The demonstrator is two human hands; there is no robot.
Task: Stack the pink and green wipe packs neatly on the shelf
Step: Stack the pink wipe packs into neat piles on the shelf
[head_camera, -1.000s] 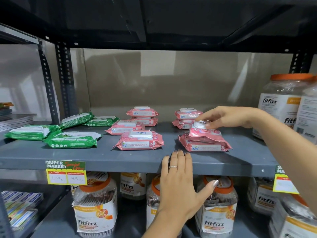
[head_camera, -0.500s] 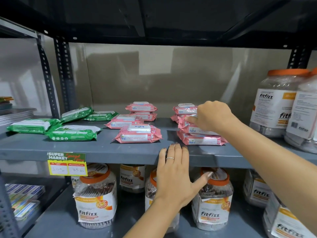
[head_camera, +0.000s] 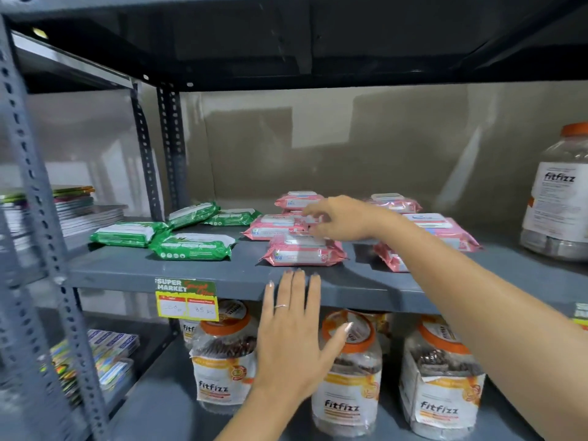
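- A grey metal shelf [head_camera: 197, 275] is backed by a beige wall.
- Green packs [head_camera: 194, 246] lie left, pink packs [head_camera: 304, 253] centre and right.
- Jars [head_camera: 346, 377] are stored below.
- The right hand [head_camera: 342, 219] hovers over pink packs, fingers [head_camera: 313, 214] loosely apart; the left hand [head_camera: 294, 338] rests flat, fingers spread, on the shelf edge.

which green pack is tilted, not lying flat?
The rear-left green pack: it leans with one end propped on the front-left green pack. The other green packs lie flat on the shelf.

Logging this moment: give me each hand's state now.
Left hand: open, flat against the shelf edge, holding nothing.
Right hand: open, fingers loosely curled above the front pink pack, nothing gripped.
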